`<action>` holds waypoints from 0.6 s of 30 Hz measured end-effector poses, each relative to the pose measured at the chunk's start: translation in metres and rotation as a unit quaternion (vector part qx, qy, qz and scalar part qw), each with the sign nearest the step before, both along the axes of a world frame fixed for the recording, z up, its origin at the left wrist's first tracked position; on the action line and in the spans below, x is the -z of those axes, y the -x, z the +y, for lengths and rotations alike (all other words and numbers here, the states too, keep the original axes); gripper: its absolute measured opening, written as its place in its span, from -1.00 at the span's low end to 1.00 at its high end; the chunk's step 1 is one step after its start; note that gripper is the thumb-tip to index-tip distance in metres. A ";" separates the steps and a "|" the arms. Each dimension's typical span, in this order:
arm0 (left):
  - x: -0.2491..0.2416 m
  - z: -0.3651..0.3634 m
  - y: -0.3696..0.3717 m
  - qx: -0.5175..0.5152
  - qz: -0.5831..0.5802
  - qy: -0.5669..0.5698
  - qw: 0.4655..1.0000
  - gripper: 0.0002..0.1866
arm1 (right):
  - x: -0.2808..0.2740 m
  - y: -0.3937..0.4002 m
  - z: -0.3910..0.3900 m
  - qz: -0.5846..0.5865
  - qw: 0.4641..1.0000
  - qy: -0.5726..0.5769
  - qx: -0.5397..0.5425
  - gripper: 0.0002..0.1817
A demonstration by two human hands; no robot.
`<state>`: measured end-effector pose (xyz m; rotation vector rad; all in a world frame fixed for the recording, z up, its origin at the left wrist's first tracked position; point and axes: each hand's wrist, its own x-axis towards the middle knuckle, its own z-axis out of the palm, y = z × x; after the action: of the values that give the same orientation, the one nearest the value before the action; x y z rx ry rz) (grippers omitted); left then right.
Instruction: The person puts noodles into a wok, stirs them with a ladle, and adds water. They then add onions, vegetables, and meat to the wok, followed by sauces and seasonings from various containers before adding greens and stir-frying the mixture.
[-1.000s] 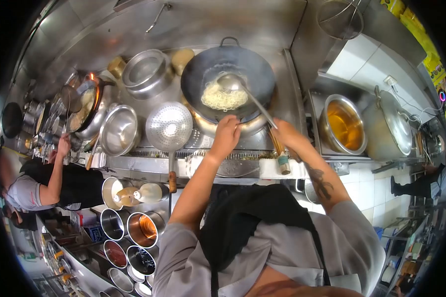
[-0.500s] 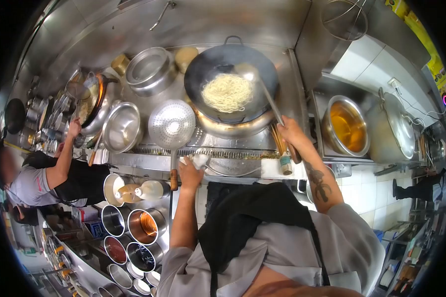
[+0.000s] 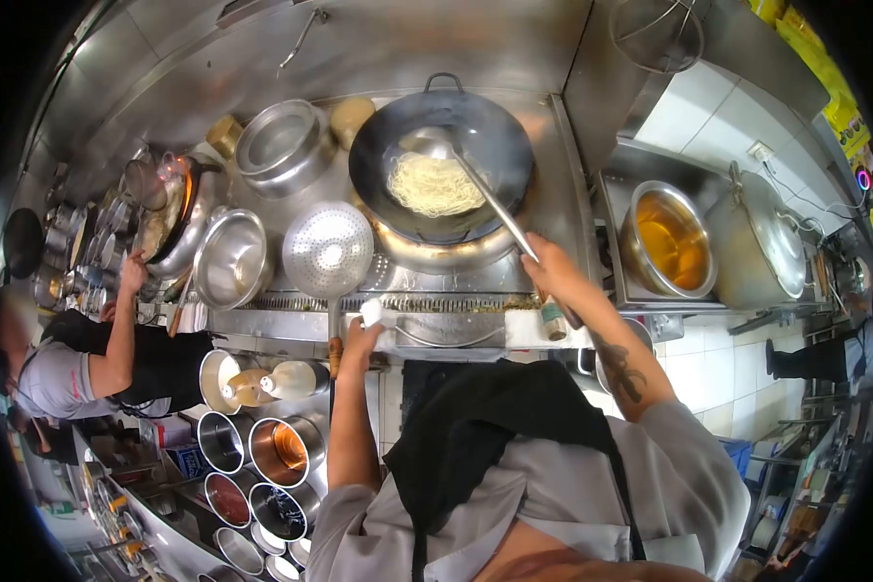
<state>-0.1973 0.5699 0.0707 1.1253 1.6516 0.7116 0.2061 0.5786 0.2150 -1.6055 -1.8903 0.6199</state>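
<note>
Pale noodles (image 3: 435, 190) lie in a black wok (image 3: 504, 145) on the stove. My right hand (image 3: 551, 267) is closed round the long handle of a metal ladle (image 3: 432, 144), whose bowl is in the wok at the noodles' upper edge. My left hand (image 3: 361, 339) is closed on a white cloth (image 3: 373, 312) at the stove's front edge. Just left of it a large perforated skimmer (image 3: 328, 248) rests with its wooden handle toward me. Beside my right hand lies a brush-like bundle with a green-banded handle (image 3: 553, 320), partly hidden.
To the left, a co-worker (image 3: 87, 359) reaches toward another wok (image 3: 179, 213) with flames. A steel bowl (image 3: 233, 259) stands beside the skimmer. Sauce pots (image 3: 286, 451) are at lower left. A pot of amber liquid (image 3: 669, 241) and a lidded pot (image 3: 766, 238) stand right.
The ladle's bowl has moved left across the wok, above the noodles. My left hand has closed and gathered the white cloth upward. The whole view has shifted slightly.
</note>
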 end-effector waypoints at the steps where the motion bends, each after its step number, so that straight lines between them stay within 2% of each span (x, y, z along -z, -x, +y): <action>1: -0.029 -0.013 -0.004 -0.030 -0.117 0.036 0.992 -0.40 | -0.007 -0.005 -0.008 -0.001 0.999 -0.033 -0.024 -0.68; 3: -0.043 -0.023 -0.005 -0.077 -0.327 0.078 0.939 -0.51 | -0.001 -0.024 -0.013 -0.002 0.999 -0.002 -0.045 -0.65; 4: -0.042 -0.027 -0.005 -0.078 -0.343 0.068 0.934 -0.51 | 0.003 -0.030 -0.013 -0.003 0.998 0.013 -0.056 -0.63; 5: -0.051 -0.033 -0.010 -0.080 -0.358 0.059 0.928 -0.51 | -0.007 -0.026 -0.015 0.021 0.995 0.089 -0.027 -0.61; 7: -0.044 -0.041 -0.010 -0.075 -0.413 0.061 0.906 -0.52 | -0.024 -0.006 -0.002 -0.087 0.989 0.121 -0.019 -0.61; 8: -0.046 -0.043 -0.012 -0.071 -0.411 0.070 0.906 -0.52 | -0.027 0.003 0.003 -0.142 0.981 0.135 -0.015 -0.62; 11: -0.061 -0.051 -0.029 -0.067 -0.428 0.082 0.898 -0.53 | 0.002 0.020 0.012 -0.140 0.984 0.112 -0.004 -0.63; 14: -0.098 -0.068 -0.041 -0.086 -0.463 0.054 0.881 -0.52 | -0.005 0.005 0.000 -0.022 0.988 0.150 -0.024 -0.64; 18: -0.091 -0.081 -0.031 -0.042 -0.426 0.048 0.903 -0.51 | 0.029 -0.016 0.021 -0.095 0.993 0.063 0.013 -0.68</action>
<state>-0.1658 0.4889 0.1621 0.5283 0.9630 0.9849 0.2226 0.5996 0.1859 -1.8232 -1.9954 0.6039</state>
